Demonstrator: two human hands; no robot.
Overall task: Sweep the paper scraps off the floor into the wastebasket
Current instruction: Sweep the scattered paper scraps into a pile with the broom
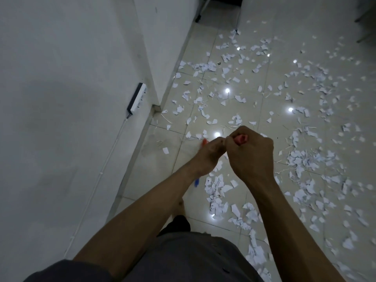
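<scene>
While scraps (305, 161) litter the floor (264, 86), left hand (210, 156) and right hand (251, 156) touching, both gripping a red handle (241, 139).

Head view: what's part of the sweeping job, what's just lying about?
Job: scraps on the floor; red handle, gripped by left hand and right hand. No wastebasket in view.
Lying about: power strip on the wall; stand leg at top.
</scene>
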